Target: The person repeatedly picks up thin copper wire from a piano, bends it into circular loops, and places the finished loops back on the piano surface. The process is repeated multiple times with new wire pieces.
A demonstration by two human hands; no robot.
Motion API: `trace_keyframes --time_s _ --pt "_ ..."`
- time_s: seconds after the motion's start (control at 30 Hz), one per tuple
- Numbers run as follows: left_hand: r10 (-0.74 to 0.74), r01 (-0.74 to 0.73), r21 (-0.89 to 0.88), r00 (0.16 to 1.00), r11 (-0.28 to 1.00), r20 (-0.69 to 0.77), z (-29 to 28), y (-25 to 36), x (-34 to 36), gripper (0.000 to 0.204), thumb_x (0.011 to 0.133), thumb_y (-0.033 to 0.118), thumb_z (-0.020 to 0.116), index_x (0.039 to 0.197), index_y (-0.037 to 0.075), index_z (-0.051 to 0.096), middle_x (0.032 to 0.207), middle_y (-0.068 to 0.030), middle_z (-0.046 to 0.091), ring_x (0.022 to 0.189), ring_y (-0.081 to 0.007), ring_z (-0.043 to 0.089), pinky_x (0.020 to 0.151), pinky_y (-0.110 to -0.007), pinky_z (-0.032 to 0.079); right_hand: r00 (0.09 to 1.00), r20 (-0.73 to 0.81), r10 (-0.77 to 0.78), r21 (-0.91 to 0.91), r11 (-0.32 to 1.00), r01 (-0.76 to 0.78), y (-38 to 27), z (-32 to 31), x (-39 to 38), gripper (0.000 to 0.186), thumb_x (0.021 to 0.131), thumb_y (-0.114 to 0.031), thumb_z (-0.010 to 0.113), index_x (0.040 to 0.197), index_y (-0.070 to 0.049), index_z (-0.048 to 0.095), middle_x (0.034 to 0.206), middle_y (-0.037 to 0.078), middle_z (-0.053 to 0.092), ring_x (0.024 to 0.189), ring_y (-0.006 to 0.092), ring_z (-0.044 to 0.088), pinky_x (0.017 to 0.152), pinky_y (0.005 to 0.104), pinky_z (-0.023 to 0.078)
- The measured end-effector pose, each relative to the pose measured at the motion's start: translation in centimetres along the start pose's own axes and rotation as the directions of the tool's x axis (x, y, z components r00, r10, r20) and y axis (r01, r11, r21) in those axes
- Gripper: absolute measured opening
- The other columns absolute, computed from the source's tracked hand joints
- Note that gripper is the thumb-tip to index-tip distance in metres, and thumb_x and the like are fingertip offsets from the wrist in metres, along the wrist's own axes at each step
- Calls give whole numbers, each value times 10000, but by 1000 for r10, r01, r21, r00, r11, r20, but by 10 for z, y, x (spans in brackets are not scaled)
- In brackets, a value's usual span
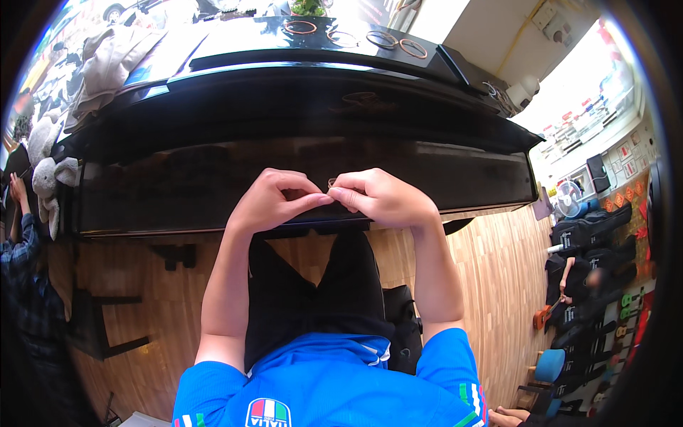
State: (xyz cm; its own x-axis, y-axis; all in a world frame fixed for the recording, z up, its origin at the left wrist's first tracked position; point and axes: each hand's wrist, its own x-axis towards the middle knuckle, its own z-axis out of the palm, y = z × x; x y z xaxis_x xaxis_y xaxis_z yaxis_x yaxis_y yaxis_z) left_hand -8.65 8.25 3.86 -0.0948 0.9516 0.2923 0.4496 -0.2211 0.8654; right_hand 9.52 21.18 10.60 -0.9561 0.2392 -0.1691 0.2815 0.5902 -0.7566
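My left hand [274,203] and my right hand [388,199] meet fingertip to fingertip above the front of a black upright piano [178,186], whose keyboard lid is down. Between the right thumb and fingers is a thin copper-coloured loop [331,183], mostly hidden by the hand; its exact kind is too small to make out. The left thumb and index finger pinch together right beside it, touching the right fingertips. Whether the left fingers also grip the loop is hidden. On the piano's top lie several thin rings, among them a copper-coloured ring [300,28] and a dark ring [382,40].
A grey cloth [107,67] and a plush rabbit [47,178] are at the piano's left end. A dark stool [107,324] stands at left near another person. To the right are a blue stool [548,365], a fan [568,197] and a person with a small guitar [542,317].
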Motion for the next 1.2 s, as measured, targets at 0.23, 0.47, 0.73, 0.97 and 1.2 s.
trace_keyframes --time_s 0.23,0.47,0.73,0.97,1.2 --pt "111 -134 -226 987 965 -112 7 -14 1 163 938 146 656 859 12 703 720 -4 640 633 -53 531 553 -221 399 915 256 -311 619 780 92 40 0 21 273 1004 -227 572 933 10 688 756 43 657 668 98 611 650 239 499" --pt "-131 103 -339 990 935 -59 -1 -5 -1 244 1017 197 543 943 13 685 776 -6 665 674 -42 538 582 -217 418 966 -59 -252 847 499 182 58 22 40 288 1015 -235 556 985 29 665 840 91 681 783 151 677 711 277 545" --pt "-143 116 -492 990 863 -18 -4 -12 3 276 1039 241 514 932 28 655 694 35 552 543 -17 394 478 -191 291 920 -337 -201 682 621 386 56 37 49 325 1020 -261 546 942 17 696 856 76 680 798 158 652 796 289 537" --pt "-203 130 -390 968 911 -150 1 -15 8 291 1023 273 542 876 44 645 679 45 524 572 -25 398 505 -204 319 922 -377 -85 642 693 327 59 42 47 294 1005 -234 574 964 29 701 894 83 686 795 141 645 707 287 552" --pt "-246 139 -444 950 885 -194 2 -16 8 295 1023 263 543 840 43 615 685 51 506 602 -29 423 539 -215 347 924 -365 -112 743 564 361 58 43 38 414 1042 -259 433 1030 59 698 1007 158 700 900 226 674 705 332 563"
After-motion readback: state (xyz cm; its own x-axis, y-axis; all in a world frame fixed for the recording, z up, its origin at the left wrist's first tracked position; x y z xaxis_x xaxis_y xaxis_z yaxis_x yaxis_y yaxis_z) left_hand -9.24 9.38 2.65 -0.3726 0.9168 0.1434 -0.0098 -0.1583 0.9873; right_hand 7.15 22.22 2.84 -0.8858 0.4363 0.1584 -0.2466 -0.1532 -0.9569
